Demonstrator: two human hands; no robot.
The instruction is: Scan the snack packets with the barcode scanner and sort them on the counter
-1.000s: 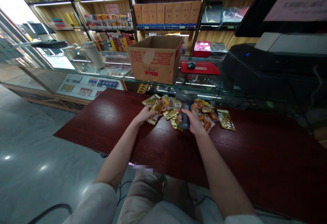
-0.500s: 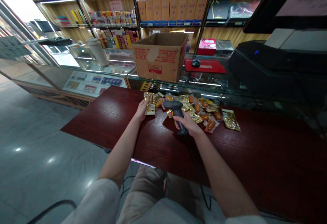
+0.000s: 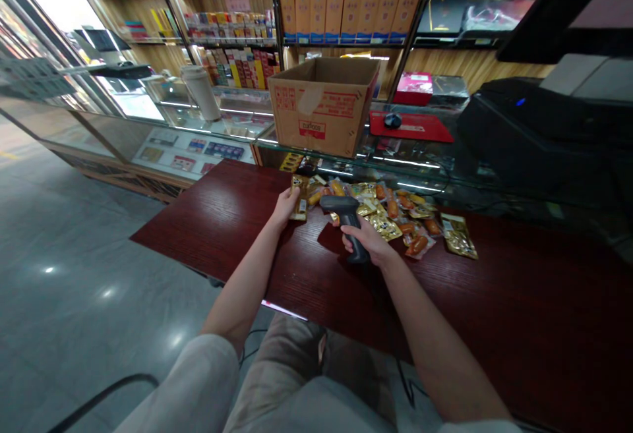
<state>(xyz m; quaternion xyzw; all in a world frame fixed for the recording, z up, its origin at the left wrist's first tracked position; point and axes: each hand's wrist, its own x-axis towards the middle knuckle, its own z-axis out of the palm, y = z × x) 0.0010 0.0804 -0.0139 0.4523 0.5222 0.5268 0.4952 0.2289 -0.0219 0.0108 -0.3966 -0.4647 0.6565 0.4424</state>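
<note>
Gold packet [image 3: 300, 203] in left hand [image 3: 285, 205] hides its contents.

Pale sleeves [image 3: 205, 370] — trousers [image 3: 271, 357] seemingly beige.

Gold packet [image 3: 301, 209], dark-grey scanner [image 3: 349, 214], reddish-brown wood-grained table [image 3: 212, 222], red-printed brown carton [image 3: 291, 131]

The head camera looks forward and down at the hands [image 3: 368, 240].
</note>
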